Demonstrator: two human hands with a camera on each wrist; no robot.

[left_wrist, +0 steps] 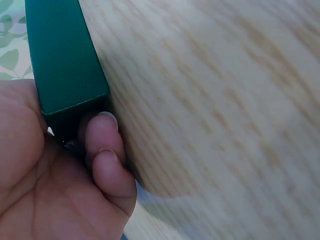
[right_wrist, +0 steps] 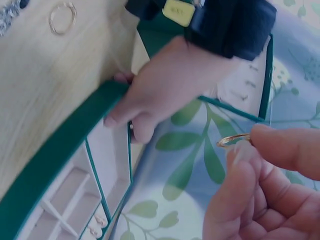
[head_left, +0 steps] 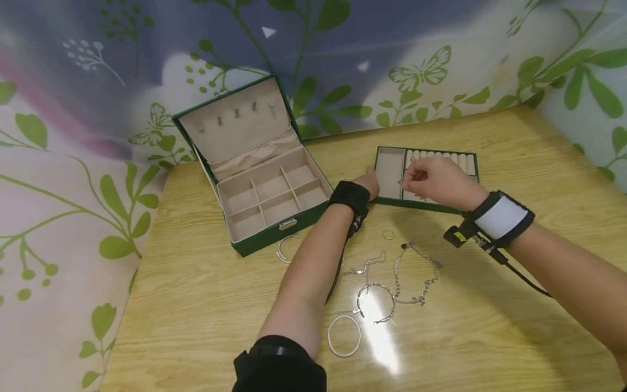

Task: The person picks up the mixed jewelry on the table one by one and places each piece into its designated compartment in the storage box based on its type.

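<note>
A green jewelry tray [head_left: 390, 169] lies on the table, with one long compartment, smaller ones and a row of cream ring rolls [head_left: 460, 161]. My left hand [head_left: 370, 182] grips the tray's left end; in the left wrist view its fingers curl round the green corner [left_wrist: 70, 60]. Over the tray, my right hand [head_left: 443, 179] pinches a thin gold ring [right_wrist: 233, 137] between thumb and fingertip, best seen in the right wrist view. Something small and shiny sits among the ring rolls [right_wrist: 97, 227] there.
An open green jewelry box [head_left: 259, 238] with six compartments and hooks in its lid stands at left. Nearer on the wooden table lie a gold ring [head_left: 384, 235], a silver bangle [head_left: 344, 355], an open cuff bracelet [head_left: 394, 302], a chain bracelet [head_left: 364, 269] and a necklace [head_left: 397, 272].
</note>
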